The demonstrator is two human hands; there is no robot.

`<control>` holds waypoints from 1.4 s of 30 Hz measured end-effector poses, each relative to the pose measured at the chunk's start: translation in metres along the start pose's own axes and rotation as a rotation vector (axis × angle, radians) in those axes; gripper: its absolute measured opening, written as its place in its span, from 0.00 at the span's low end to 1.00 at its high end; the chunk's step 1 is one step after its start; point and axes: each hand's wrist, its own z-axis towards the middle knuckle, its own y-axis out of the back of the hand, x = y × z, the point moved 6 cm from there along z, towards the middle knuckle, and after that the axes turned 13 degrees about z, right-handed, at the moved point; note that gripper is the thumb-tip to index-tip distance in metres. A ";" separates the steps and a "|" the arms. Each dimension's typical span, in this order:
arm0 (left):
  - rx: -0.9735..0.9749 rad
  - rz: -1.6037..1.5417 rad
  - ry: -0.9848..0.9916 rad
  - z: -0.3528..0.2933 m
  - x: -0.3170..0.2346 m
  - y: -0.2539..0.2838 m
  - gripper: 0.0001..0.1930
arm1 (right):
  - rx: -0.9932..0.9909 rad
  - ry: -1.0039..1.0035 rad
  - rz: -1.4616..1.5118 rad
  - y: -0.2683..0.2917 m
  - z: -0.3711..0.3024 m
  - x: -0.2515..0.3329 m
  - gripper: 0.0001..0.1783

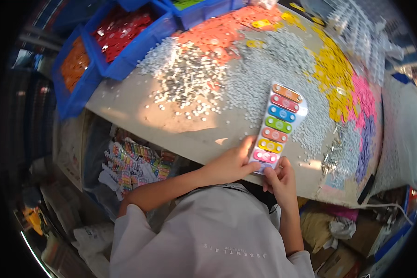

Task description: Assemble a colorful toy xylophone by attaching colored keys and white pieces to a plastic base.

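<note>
I hold a small toy xylophone (277, 124) over the near edge of the table. Its white, tapering base carries several coloured bars, each with white round pin heads at its ends. My left hand (234, 162) grips the lower left edge, thumb over the front near the pink bar. At the lower right corner, my right hand (280, 180) has its fingers curled and its thumb against the lowest, purple bar. Behind the toy spreads a wide heap of small pale grey pieces (259, 76). Left of that lies a pile of white-headed pins (192, 76).
Blue bins (109, 69) at the back left hold red, orange and green pieces. Salmon (213, 37), yellow (331, 69), pink (363, 97) and purple pieces (367, 148) ring the table (171, 134). Metal pins (331, 157) lie right. Many similar toys (136, 162) fill a container below left.
</note>
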 end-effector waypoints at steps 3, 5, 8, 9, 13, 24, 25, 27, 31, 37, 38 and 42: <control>-0.077 0.156 -0.061 0.003 -0.004 0.008 0.35 | -0.043 0.099 -0.037 -0.003 0.008 0.004 0.11; -0.083 0.159 -0.066 -0.003 -0.002 0.007 0.35 | -0.068 0.151 -0.042 -0.004 0.004 0.003 0.11; -0.060 0.101 -0.069 -0.012 0.002 0.006 0.35 | -0.029 0.215 -0.099 -0.004 -0.001 0.004 0.11; -0.041 0.065 -0.089 -0.015 0.002 0.006 0.35 | -0.030 0.283 -0.152 -0.006 0.000 0.008 0.12; -0.392 0.212 -0.420 -0.056 -0.014 0.030 0.46 | 0.088 0.509 -0.739 -0.062 -0.025 0.048 0.11; -1.600 -0.507 0.041 -0.215 0.167 0.088 0.31 | 0.471 0.886 -0.941 -0.191 -0.001 0.021 0.16; -1.711 -0.418 0.154 -0.233 0.213 0.088 0.30 | 0.401 0.871 -0.939 -0.184 0.007 0.018 0.15; -1.762 -0.713 0.249 -0.264 0.311 0.074 0.27 | 0.290 0.846 -0.935 -0.171 0.021 0.017 0.12; -1.857 -0.672 0.479 -0.317 0.386 0.066 0.15 | 0.212 0.837 -0.963 -0.146 0.034 0.016 0.06; -1.801 -0.226 0.849 -0.416 0.488 0.139 0.25 | 0.088 0.652 -0.964 -0.140 0.040 0.008 0.05; -1.723 -0.280 0.880 -0.438 0.493 0.154 0.30 | 0.115 0.714 -0.989 -0.143 0.040 0.006 0.05; -1.937 -0.357 1.048 -0.564 0.558 0.181 0.46 | 0.214 0.863 -1.025 -0.159 0.037 0.001 0.04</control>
